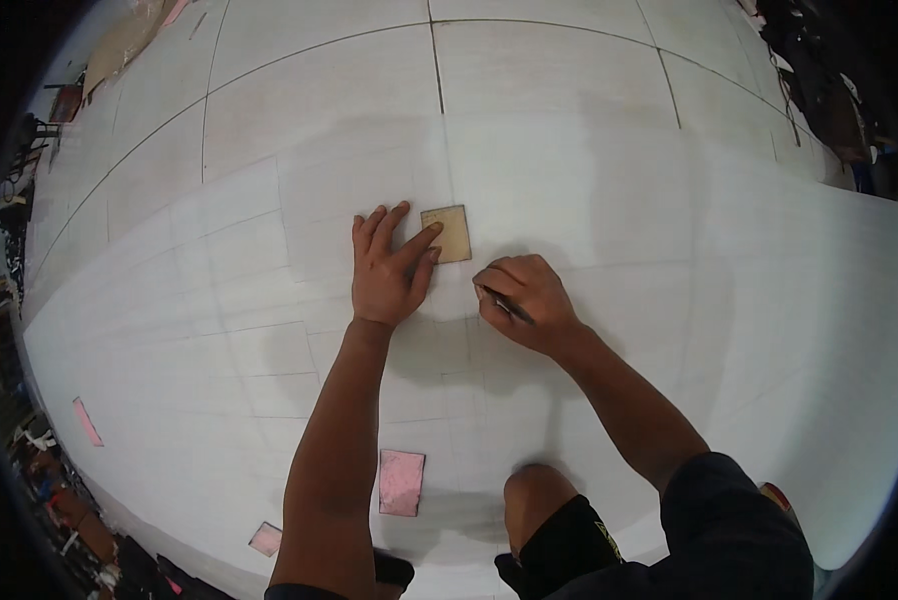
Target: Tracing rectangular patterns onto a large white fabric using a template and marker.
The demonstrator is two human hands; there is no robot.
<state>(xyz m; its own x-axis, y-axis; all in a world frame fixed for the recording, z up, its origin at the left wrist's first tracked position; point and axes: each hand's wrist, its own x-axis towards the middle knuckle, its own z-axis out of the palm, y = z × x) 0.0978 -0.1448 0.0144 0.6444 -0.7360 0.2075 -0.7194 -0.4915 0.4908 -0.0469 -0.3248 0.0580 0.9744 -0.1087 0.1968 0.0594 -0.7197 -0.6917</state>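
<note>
The person's left hand (382,278), fingers spread, should hold the tan square card (455,236) flat; the right hand (531,303), pinching a dark pen (509,305), should keep a steady angle.

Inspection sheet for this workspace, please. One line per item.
Surface: white sheet, thin dark lines drawn across it.
Work items: tan square piece lying flat; dark pen.
Clutter: pink rectangle, narrow pink strip and small pink piece, all lying apart.
Hands: left hand spread, index finger and thumb on the tan square piece; right hand gripping the dark pen.
Cables: nothing seen for certain; edges too blurred.
Surroundings: pale panels with dark seams beyond the sheet; dark jumbled items at the edges.
</note>
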